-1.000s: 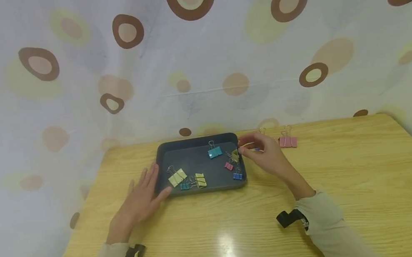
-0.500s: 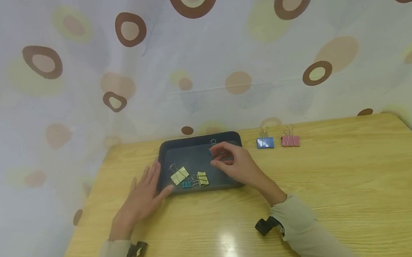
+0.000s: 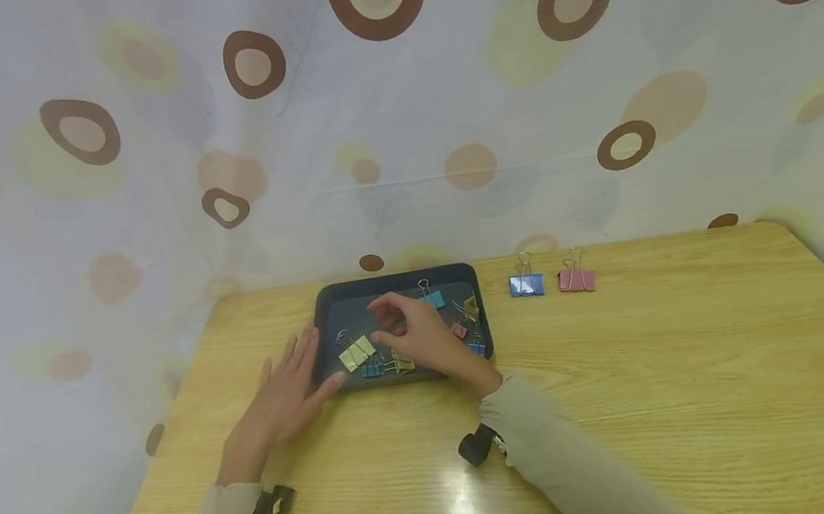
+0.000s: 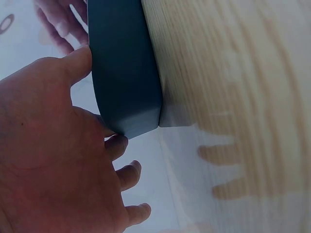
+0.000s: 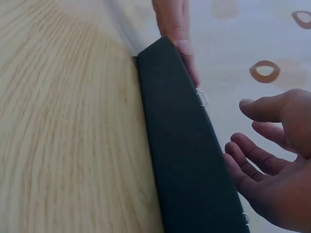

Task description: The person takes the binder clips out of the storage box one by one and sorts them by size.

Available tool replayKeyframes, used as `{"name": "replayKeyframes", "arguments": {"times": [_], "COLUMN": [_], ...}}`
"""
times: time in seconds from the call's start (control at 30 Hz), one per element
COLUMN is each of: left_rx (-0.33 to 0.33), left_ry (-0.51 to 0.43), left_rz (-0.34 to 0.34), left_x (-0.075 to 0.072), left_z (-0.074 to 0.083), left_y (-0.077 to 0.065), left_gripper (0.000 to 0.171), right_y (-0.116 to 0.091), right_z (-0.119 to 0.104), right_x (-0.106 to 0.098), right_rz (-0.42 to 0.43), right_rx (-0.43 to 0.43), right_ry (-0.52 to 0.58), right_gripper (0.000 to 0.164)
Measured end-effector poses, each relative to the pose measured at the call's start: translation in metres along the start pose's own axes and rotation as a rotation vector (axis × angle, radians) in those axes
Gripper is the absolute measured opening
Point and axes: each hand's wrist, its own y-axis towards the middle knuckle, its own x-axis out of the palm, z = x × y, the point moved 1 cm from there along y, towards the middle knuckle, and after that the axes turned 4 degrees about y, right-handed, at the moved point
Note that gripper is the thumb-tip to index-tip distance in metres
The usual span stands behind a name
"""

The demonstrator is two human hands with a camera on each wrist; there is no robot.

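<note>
A dark grey tray [image 3: 345,310] holds several binder clips. My left hand [image 3: 280,401] rests against the tray's left end, fingers extended. In the left wrist view its thumb touches the rim of the dark wall [image 4: 124,73]. Over the middle of the tray hovers my right hand [image 3: 424,335], thumb and fingers parted with nothing between them. Just left of it lie a large pale yellow binder clip [image 3: 357,352] and a small teal binder clip [image 3: 372,370]. Another yellow binder clip [image 3: 402,363] is partly hidden beneath the right hand, and a turquoise binder clip [image 3: 433,298] sits behind it.
At the tray's right end are a small pink binder clip [image 3: 459,330], a small blue one and a yellow-green one. A large blue binder clip [image 3: 526,285] and a large pink binder clip [image 3: 577,281] stand on the wooden table [image 3: 665,364], near the patterned cloth.
My right hand has left the tray's right end and moved leftward over its middle, uncovering the large blue binder clip on the table. The left hand has stayed at the tray.
</note>
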Motion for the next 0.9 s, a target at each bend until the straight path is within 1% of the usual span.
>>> {"name": "replayKeyframes", "arguments": {"times": [0.13, 0.27, 0.4, 0.5, 0.7, 0.8, 0.9], "left_rx": [-0.006, -0.008, -0.007, -0.009, -0.017, -0.017, -0.004], "left_ry": [0.000, 0.004, 0.005, 0.001, -0.002, -0.001, 0.003], "left_rz": [-0.003, 0.000, -0.002, 0.002, 0.001, -0.003, 0.002], "left_x": [0.001, 0.003, 0.003, 0.002, 0.002, 0.004, 0.006], "left_z": [-0.001, -0.001, 0.000, 0.000, 0.002, 0.003, 0.004], "left_y": [-0.001, -0.002, -0.003, -0.004, -0.007, -0.006, -0.003], "left_gripper": [0.087, 0.087, 0.087, 0.087, 0.086, 0.086, 0.086], "right_y": [0.009, 0.016, 0.021, 0.023, 0.027, 0.027, 0.025], "right_z": [0.003, 0.004, 0.006, 0.007, 0.011, 0.013, 0.015], "right_x": [0.012, 0.019, 0.024, 0.030, 0.040, 0.040, 0.037], "right_rz": [-0.019, -0.021, -0.042, -0.073, -0.111, -0.118, -0.103], "right_rx": [0.058, 0.105, 0.132, 0.151, 0.150, 0.137, 0.123], "right_ry": [-0.062, -0.107, -0.117, -0.123, -0.191, -0.225, -0.255], "right_gripper": [0.038, 0.038, 0.038, 0.035, 0.028, 0.028, 0.026]}}
